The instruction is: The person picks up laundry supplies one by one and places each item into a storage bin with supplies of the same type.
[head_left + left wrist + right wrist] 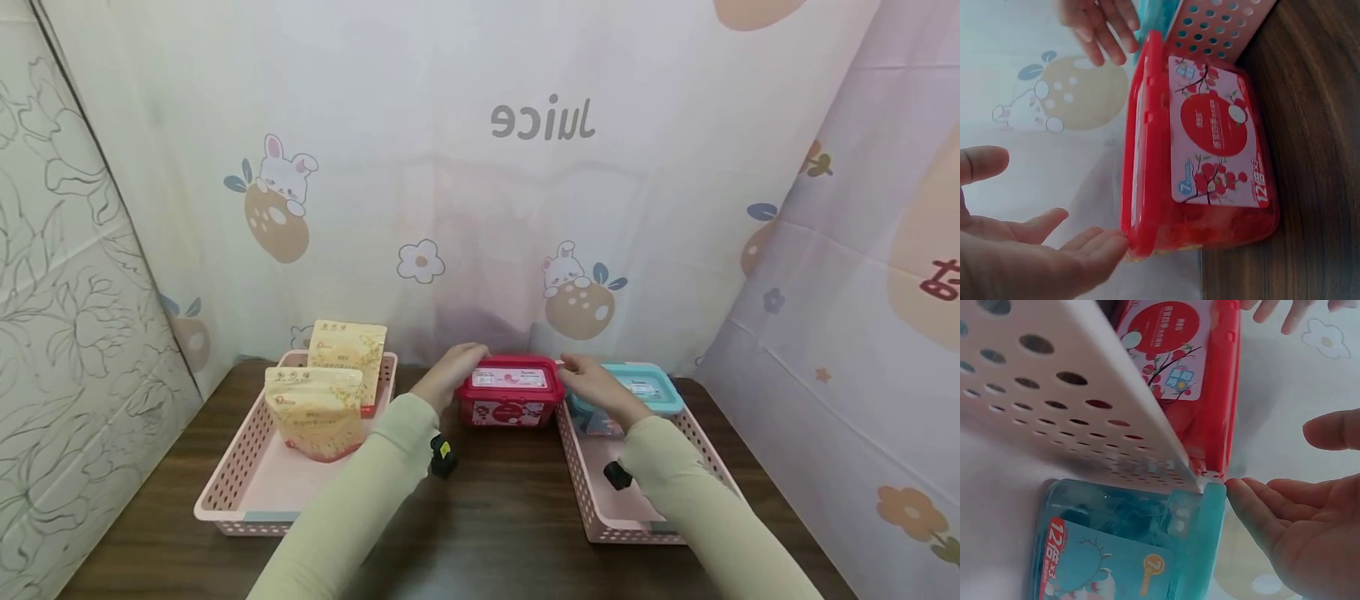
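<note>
A red lidded plastic box [510, 412] with a fruit-print label stands on the dark wood table, between two pink baskets. My left hand [450, 377] is at the box's left side; in the left wrist view its straight fingertips touch the lid's corner. My right hand [600, 388] is by the lid's right end, fingers extended. In the right wrist view those fingertips [1238, 487] meet the rim of a teal lidded box [1116, 550], close to the red lid. That teal box sits in the right basket [576, 479], partly hidden by my right hand.
The left pink basket [234, 483] holds two yellow pouches, one in front [318, 414] and one behind [352, 346]. A printed curtain [480, 200] hangs along the table's back edge. Black wrist devices [442, 457] are at both sleeves.
</note>
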{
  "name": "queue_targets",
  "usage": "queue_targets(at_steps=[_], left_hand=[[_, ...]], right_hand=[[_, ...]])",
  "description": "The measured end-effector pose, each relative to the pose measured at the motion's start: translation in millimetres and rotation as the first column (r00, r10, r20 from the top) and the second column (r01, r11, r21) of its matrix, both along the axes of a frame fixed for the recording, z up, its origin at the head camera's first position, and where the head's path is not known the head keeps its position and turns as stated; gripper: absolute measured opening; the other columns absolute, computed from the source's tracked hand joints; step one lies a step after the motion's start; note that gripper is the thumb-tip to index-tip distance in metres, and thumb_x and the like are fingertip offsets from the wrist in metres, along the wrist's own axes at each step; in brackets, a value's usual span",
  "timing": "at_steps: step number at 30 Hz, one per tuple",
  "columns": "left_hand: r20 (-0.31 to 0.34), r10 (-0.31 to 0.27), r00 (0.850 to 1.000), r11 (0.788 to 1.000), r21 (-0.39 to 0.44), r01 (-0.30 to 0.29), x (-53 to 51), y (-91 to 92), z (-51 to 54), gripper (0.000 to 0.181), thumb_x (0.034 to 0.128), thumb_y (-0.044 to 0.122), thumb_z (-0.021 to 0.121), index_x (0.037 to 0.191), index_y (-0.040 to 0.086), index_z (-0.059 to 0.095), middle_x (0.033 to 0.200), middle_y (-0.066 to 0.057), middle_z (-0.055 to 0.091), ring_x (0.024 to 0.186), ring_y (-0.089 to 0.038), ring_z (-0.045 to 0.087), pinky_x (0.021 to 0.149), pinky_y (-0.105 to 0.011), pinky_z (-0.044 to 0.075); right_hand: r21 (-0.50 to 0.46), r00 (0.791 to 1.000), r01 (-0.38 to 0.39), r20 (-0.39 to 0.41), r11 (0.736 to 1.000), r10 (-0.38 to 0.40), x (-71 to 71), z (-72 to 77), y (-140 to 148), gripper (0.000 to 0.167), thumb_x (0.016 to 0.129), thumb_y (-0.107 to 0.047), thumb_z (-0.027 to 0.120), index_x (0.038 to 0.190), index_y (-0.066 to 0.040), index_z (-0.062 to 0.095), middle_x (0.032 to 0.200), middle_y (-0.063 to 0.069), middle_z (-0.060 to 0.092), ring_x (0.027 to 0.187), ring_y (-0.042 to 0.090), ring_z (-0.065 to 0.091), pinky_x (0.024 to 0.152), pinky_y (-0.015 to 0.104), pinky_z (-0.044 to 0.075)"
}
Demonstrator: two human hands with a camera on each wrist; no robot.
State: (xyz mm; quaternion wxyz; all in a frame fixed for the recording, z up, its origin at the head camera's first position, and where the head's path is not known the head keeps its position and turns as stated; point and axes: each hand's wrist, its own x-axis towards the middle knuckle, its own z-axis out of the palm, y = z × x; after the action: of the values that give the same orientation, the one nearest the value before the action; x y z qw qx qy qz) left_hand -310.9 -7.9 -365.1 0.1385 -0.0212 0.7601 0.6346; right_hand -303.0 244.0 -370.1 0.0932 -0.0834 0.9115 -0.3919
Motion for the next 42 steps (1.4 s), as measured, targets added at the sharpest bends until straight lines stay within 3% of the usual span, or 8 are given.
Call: queue_targets(at_steps=[4,8,11,22,26,30,35,42], left_hand=[[0.011,0.027,1.000,0.998,-0.062,-0.026,-2.3,-1.7,-1.7,0.067,0.0949,0.035,0.058,0.153,0.007,0.039,0.153,-0.017,0.041,0.141,-0.038,0.034,0.114,-0.061,0.027],[-0.014,0.028,1.000,0.987,-0.161,-0.030,-7.8,-4.4,-6.6,0.069,0.0962,0.036,0.058,0.153,0.003,0.036,0.152,-0.021,0.039,0.141,-0.040,0.033,0.113,-0.061,0.031],[-0.036,0.008,0.999,0.973,-0.231,-0.016,-11.9,-6.7,-12.6,0.070,0.0958,0.035,0.058,0.152,0.001,0.036,0.151,-0.023,0.039,0.141,-0.042,0.033,0.112,-0.061,0.032],[-0.147,-0.047,0.988,0.901,-0.434,-0.022,-21.8,-12.1,-25.8,0.054,0.0894,0.019,0.065,0.137,-0.005,0.053,0.132,-0.024,0.050,0.123,-0.040,0.041,0.104,-0.055,0.041],[-0.172,-0.039,0.984,0.904,-0.426,-0.038,-24.3,-11.9,-31.3,0.046,0.0893,0.011,0.064,0.132,-0.004,0.059,0.125,-0.022,0.054,0.118,-0.038,0.047,0.100,-0.052,0.046],[-0.187,-0.038,0.982,0.921,-0.388,-0.038,-22.0,-12.2,-34.8,0.045,0.0910,0.009,0.066,0.134,-0.002,0.058,0.121,-0.020,0.060,0.113,-0.035,0.055,0.097,-0.051,0.051],[-0.193,-0.061,0.979,0.933,-0.360,-0.013,-17.1,-14.2,-37.0,0.047,0.0926,0.006,0.065,0.138,-0.004,0.055,0.122,-0.020,0.063,0.109,-0.034,0.060,0.096,-0.050,0.053],[-0.229,-0.106,0.968,0.922,-0.388,0.009,-18.9,-19.0,-34.5,0.050,0.0901,0.002,0.061,0.138,-0.008,0.052,0.123,-0.021,0.061,0.106,-0.030,0.057,0.091,-0.043,0.054]], right_hand=[[0.088,0.999,-0.008,-0.053,0.996,0.013,-3.6,-3.6,-6.6,0.061,0.103,-0.026,0.047,0.150,0.010,0.031,0.145,0.032,0.044,0.134,0.047,0.042,0.108,0.060,0.038],[0.226,0.987,-0.012,-0.154,0.974,0.048,-9.1,-7.3,-14.9,0.040,0.101,-0.019,0.050,0.130,0.009,0.053,0.114,0.025,0.063,0.102,0.035,0.061,0.090,0.051,0.052],[0.302,0.982,0.003,-0.182,0.953,0.055,-12.4,-9.4,-19.7,0.029,0.100,-0.015,0.052,0.117,0.006,0.059,0.096,0.015,0.064,0.081,0.026,0.058,0.077,0.045,0.054],[0.431,0.978,0.071,-0.206,0.899,0.022,-30.1,-12.5,-21.7,0.012,0.095,-0.009,0.060,0.088,0.000,0.065,0.073,0.007,0.058,0.066,0.022,0.053,0.063,0.035,0.049],[0.442,0.980,0.100,-0.200,0.891,-0.011,-35.4,-11.4,-22.1,0.011,0.092,-0.006,0.063,0.091,0.002,0.069,0.077,0.008,0.064,0.068,0.023,0.055,0.065,0.034,0.051],[0.442,0.981,0.121,-0.189,0.889,-0.040,-36.1,-9.4,-24.4,0.010,0.091,-0.004,0.064,0.091,0.004,0.071,0.077,0.010,0.065,0.068,0.023,0.057,0.063,0.034,0.052],[0.486,0.981,0.113,-0.195,0.867,-0.019,-34.8,-10.0,-26.8,0.010,0.091,-0.003,0.063,0.089,0.003,0.071,0.072,0.008,0.063,0.066,0.023,0.056,0.061,0.033,0.051],[0.522,0.971,0.107,-0.237,0.846,0.023,-37.9,-8.6,-26.6,0.011,0.089,-0.003,0.063,0.081,0.002,0.069,0.070,0.009,0.062,0.065,0.024,0.053,0.061,0.035,0.049]])
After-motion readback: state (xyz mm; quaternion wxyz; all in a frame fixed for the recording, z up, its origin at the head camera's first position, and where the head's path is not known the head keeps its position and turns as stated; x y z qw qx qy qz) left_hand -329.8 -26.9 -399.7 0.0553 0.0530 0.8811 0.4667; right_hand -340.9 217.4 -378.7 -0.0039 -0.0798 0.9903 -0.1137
